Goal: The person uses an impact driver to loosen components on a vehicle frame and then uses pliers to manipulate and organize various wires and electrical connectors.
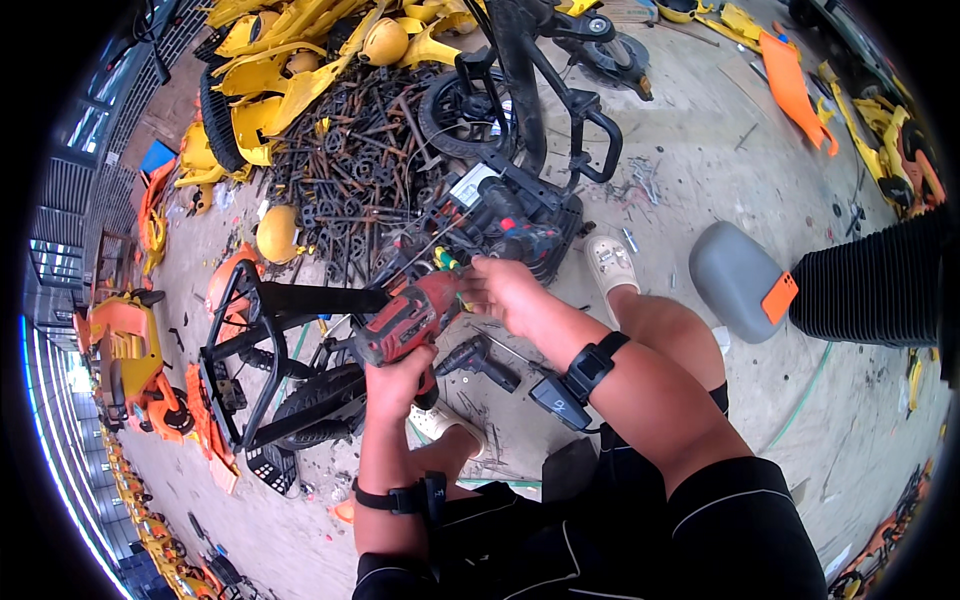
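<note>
My left hand (400, 380) is wrapped round the handle of a red and black cordless impact wrench (408, 318), which points up and to the right. At its front end is my right hand (508, 298), fingers bent together by the nose. Something small and yellow-green shows beside these fingertips; what they grip I cannot make out. Just beyond lies a black tool case (560, 205) with a black and red power tool (512, 222) on it. On the floor below my right wrist rests a black cordless drill (482, 362).
A black scooter frame (270, 300) with a wheel lies at my left. Ahead are a heap of rusty metal parts (345, 170) and yellow body panels (270, 90). To the right stand a grey seat (728, 275), an orange phone (780, 298) and a ribbed black column (870, 280).
</note>
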`<state>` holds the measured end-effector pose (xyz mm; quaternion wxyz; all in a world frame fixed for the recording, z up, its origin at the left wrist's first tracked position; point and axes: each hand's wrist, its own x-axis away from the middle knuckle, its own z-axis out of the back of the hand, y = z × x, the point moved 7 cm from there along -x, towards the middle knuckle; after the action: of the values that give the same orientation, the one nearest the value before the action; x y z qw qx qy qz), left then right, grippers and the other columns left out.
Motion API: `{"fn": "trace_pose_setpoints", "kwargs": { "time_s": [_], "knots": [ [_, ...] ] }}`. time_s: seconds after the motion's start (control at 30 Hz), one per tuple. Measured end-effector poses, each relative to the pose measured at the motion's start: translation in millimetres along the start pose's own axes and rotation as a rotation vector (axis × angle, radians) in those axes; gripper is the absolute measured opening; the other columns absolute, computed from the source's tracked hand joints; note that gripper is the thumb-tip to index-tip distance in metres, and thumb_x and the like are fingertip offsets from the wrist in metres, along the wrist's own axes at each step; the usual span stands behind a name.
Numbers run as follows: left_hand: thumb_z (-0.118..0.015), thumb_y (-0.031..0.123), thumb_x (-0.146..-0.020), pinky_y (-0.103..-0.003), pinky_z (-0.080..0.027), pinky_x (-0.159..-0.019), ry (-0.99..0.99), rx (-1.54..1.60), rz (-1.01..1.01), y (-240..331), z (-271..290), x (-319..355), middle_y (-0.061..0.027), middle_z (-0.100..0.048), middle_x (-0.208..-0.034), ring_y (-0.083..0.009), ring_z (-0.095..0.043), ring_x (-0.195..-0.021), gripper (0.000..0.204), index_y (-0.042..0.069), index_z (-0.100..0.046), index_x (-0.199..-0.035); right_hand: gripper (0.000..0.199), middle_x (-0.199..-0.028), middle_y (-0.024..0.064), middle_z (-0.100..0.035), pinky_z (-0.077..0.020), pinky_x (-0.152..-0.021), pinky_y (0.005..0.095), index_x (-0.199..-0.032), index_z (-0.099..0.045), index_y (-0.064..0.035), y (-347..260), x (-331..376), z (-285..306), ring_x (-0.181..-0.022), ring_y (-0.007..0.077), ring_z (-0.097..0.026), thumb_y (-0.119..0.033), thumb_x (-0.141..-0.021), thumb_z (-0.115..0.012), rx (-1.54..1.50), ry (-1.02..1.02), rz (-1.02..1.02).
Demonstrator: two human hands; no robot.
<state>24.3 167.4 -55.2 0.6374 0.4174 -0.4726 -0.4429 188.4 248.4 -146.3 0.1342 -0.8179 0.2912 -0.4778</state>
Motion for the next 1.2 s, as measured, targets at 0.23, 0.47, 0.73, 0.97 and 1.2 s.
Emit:
{"fn": "trace_pose_setpoints", "kwargs": {
  "time_s": [0.23,0.47,0.73,0.97,1.2],
  "knots": [
    [-0.070,-0.002,-0.074,-0.033,-0.056,-0.079,-0.112,0.034,0.151,20.8,14.9,-14.7,-0.0092,-0.072,-0.098,-0.0190,-0.069,-0.090,0.036,-0.001,-0.068,-0.111,0.035,-0.103,0.0067,-0.070,-0.0495,-0.073,0.0323,-0.112,-0.063,-0.0038,7.5,-4.5,0.9,-0.086,0.0169,-0.065,-0.035,-0.106,-0.047,0.087,-0.036,-0.043],
    [-0.071,-0.001,-0.073,-0.030,-0.054,-0.084,-0.152,-0.064,0.068,16.9,15.0,-23.6,-0.0080,-0.073,-0.102,-0.0169,-0.068,-0.093,0.040,0.000,-0.069,-0.113,0.033,-0.102,0.0070,-0.071,-0.0487,-0.066,0.0291,-0.110,-0.063,-0.0041,10.8,-11.3,4.9,-0.081,0.0163,-0.067,-0.034,-0.105,-0.050,-0.032,-0.038,-0.052],
    [-0.074,0.004,-0.068,-0.030,-0.052,-0.094,-0.182,-0.392,-0.295,32.6,10.4,-24.8,-0.0134,-0.070,-0.119,-0.0171,-0.068,-0.104,0.068,-0.002,-0.058,-0.134,0.032,-0.096,0.0053,-0.073,-0.0469,-0.059,0.0268,-0.107,-0.064,-0.0055,1.3,-5.3,10.6,-0.076,0.0136,-0.068,-0.034,-0.105,-0.050,0.000,-0.046,-0.033],
    [-0.070,0.000,-0.073,-0.029,-0.053,-0.071,-0.221,-0.326,0.021,34.8,-1.2,-30.9,-0.0067,-0.071,-0.099,-0.0121,-0.066,-0.079,0.050,-0.001,-0.064,-0.124,0.033,-0.096,0.0051,-0.073,-0.0471,-0.059,0.0255,-0.104,-0.065,-0.0056,4.6,-1.4,13.6,-0.077,0.0131,-0.068,-0.034,-0.105,-0.049,0.000,-0.008,-0.049],
    [-0.074,0.002,-0.075,-0.027,-0.050,-0.067,-0.150,-0.174,0.149,25.7,-6.5,-17.8,-0.0005,-0.070,-0.093,-0.0087,-0.063,-0.079,0.033,0.004,-0.070,-0.108,0.033,-0.096,0.0070,-0.072,-0.0482,-0.062,0.0256,-0.106,-0.064,-0.0052,5.0,-1.3,14.7,-0.081,0.0143,-0.068,-0.034,-0.106,-0.049,0.086,-0.049,-0.066]
  ]
}}
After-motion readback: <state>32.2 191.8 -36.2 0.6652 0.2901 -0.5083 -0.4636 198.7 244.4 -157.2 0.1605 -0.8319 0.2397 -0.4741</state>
